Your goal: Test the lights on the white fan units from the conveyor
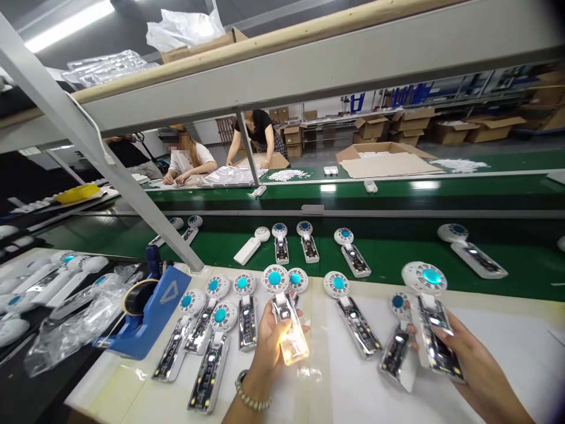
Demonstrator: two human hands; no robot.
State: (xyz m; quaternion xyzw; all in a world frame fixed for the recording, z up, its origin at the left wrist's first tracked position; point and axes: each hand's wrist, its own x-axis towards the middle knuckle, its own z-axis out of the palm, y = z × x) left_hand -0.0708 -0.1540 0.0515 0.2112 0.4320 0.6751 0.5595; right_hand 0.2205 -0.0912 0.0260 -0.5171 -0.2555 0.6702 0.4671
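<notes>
My left hand (271, 338) is closed around a white handheld fan (276, 279) with a blue hub. Its clear handle glows bright yellow-white, and my thumb lies on the handle's face. In my right hand (463, 344) is another handheld fan (424, 278), its blue hub bright and dark circuit parts showing in the handle. Just behind its handle is a further fan (398, 347); whether my right fingertips touch it I cannot tell. Between my hands one fan (358, 327) lies on the white worktop (326, 388). Several similar fans (209, 377) lie left of my left hand.
A blue tape dispenser (154, 318) stands at the left, by clear plastic bags (83, 318) and more fans. Beyond the worktop a green conveyor (397, 253) carries several fans. A slanted metal post (119, 171) and overhead shelf (282, 76) frame the view. Two people work across the line.
</notes>
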